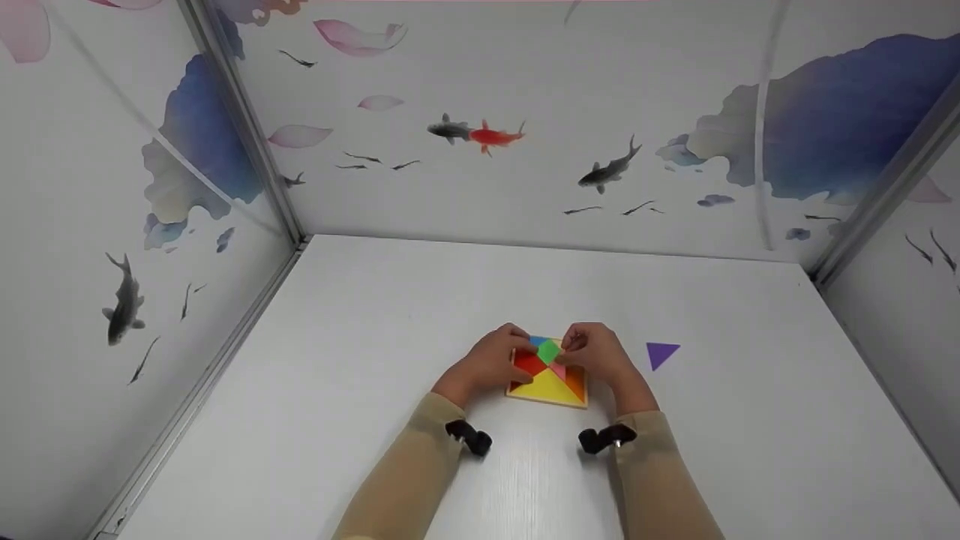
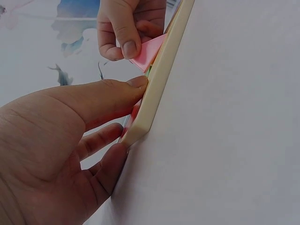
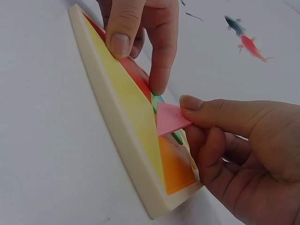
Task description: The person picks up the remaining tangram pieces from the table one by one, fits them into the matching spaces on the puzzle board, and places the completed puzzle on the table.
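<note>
A square wooden tangram tray (image 1: 550, 403) lies on the table, with red (image 1: 527, 363), yellow (image 3: 133, 105), orange (image 3: 177, 166), green (image 1: 548, 352) and blue (image 1: 537, 340) pieces in view. My right hand (image 1: 600, 354) pinches a small pink triangle (image 3: 169, 118) between thumb and fingers. The triangle is tilted up over the tray beside the orange piece. My left hand (image 1: 491, 360) holds the tray's left side. Its thumb (image 3: 120, 44) presses near the red and yellow pieces, a finger reaches to the green piece, and other fingers lie against the outer wall.
A purple triangle (image 1: 663, 355) lies on the white table (image 1: 405, 315) to the right of my right hand. Walls printed with fish and petals (image 1: 480, 187) enclose the table at the back and sides. A black wrist mount (image 1: 469, 438) sits on each sleeve.
</note>
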Tool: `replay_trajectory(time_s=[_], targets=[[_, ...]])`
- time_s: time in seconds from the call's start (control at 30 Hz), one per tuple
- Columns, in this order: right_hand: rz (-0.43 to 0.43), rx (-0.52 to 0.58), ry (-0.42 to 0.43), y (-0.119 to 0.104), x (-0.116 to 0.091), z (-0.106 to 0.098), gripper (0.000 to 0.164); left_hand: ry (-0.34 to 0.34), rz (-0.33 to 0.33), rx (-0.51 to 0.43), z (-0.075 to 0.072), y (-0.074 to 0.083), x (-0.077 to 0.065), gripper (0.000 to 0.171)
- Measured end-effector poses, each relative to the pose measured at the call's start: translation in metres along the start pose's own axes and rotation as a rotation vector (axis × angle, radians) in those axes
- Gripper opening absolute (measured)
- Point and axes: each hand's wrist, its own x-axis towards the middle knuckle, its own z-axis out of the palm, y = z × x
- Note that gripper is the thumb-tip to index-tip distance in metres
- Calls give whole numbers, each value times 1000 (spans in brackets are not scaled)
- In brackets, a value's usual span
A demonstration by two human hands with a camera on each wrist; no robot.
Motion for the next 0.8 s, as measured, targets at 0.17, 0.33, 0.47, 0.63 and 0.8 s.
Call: replay_trajectory(time_s=[0.17, 0.33, 0.47, 0.63, 0.8], targets=[[1, 3, 1, -1, 0, 0, 20, -1, 1, 9, -1, 1, 0, 49], [6, -27, 3, -2, -1, 1, 20, -6, 8, 23, 0, 0, 0, 48], [2, -52, 7, -4, -2, 0, 20, -9, 8, 19, -1, 1, 0, 48], [-12, -93, 11, -6, -4, 0, 20, -2, 10, 16, -2, 2, -1, 48], [-18, -159, 20, -7, -4, 0, 21, -1, 10, 16, -3, 5, -3, 46]])
